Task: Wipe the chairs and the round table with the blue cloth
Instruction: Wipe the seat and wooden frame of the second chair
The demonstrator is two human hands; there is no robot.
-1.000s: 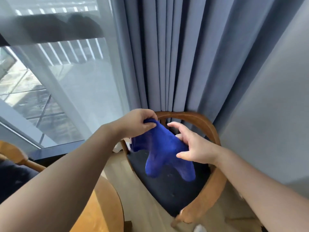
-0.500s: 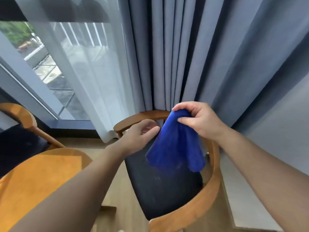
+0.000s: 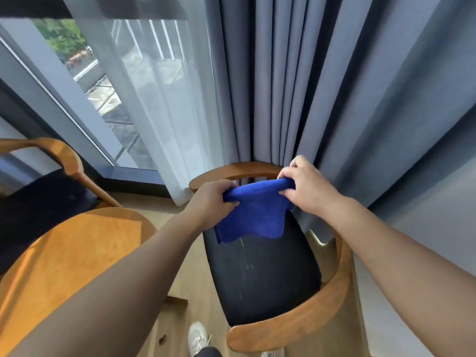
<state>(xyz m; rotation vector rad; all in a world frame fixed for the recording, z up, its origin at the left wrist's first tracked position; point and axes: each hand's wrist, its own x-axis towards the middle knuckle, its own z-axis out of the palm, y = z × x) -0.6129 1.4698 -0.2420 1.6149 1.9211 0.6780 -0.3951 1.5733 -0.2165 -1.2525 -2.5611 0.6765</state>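
Both hands grip the blue cloth (image 3: pixel 253 212): the left hand (image 3: pixel 211 199) and right hand (image 3: pixel 306 188) each pinch an upper corner. It hangs above the dark seat of a chair (image 3: pixel 309 320), with the round table (image 3: pixel 64 253) to the left.

The armchair (image 3: pixel 260 274) fills the lower centre of the frame, its rail wrapping the top, right and bottom of the seat. The cloth (image 3: pixel 255 212) hangs over the seat's upper end, held between the left hand (image 3: pixel 211 199) and the right hand (image 3: pixel 306 186). The round counter (image 3: pixel 64 253) lies lower left, beside the armchair, with a second chair (image 3: pixel 46 197) behind it at the left edge. The heavy curtain (image 3: pixel 322 86) hangs behind the armchair. The net curtain (image 3: pixel 159 104) is left of it, before the window (image 3: pixel 85 73). A shoe (image 3: pixel 197 336) is at the bottom edge.
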